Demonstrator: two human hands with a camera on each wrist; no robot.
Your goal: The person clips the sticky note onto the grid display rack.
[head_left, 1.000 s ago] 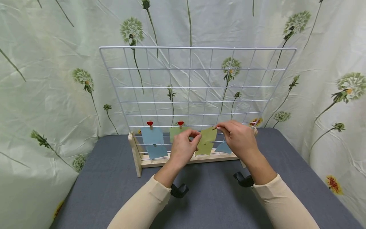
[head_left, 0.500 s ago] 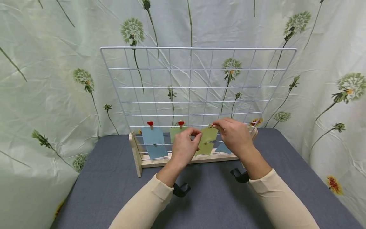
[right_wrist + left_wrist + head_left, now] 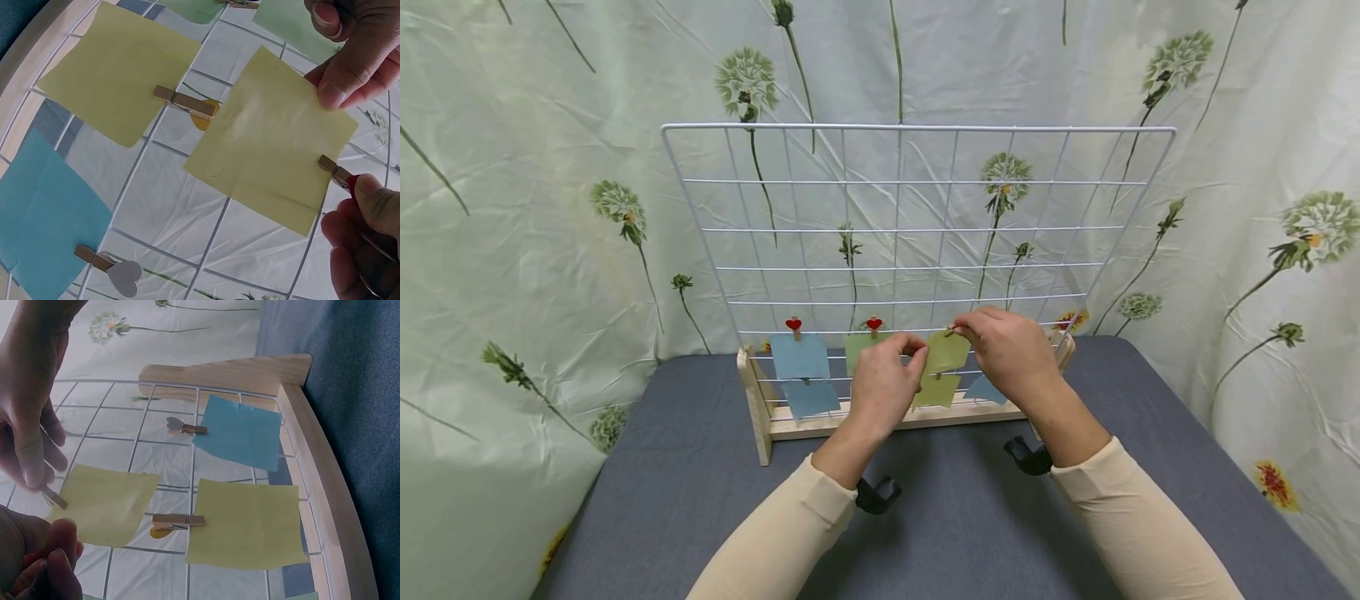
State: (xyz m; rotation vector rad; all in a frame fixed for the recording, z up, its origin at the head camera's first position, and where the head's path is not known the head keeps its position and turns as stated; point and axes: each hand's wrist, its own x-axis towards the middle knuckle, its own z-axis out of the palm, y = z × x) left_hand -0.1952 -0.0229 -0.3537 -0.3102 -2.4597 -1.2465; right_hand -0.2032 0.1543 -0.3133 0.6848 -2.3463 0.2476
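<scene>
My left hand (image 3: 883,382) pinches the corner of a yellow-green paper note (image 3: 275,137) between thumb and fingers. With my right hand (image 3: 1013,357) I hold a small wooden clothespin (image 3: 335,170) by its rear end, where a bit of red shows. The clothespin's jaws lie over the note's upper edge, as the right wrist view shows. This note hangs in front of a white wire grid (image 3: 917,229). Just below it, a second yellow-green note (image 3: 247,525) is clipped to the grid by another clothespin (image 3: 178,521).
On the left of the grid hang blue notes (image 3: 801,357), the upper one under a red heart clothespin (image 3: 794,325). A green note (image 3: 857,346) is partly behind my left hand. Another blue note (image 3: 240,434) hangs at the right. A wooden stand (image 3: 808,428) supports the grid on a dark-grey table (image 3: 692,450).
My right hand has moved left, bringing the clothespin from the note's right corner onto its upper edge. My left hand has stayed almost still, keeping hold of the note.
</scene>
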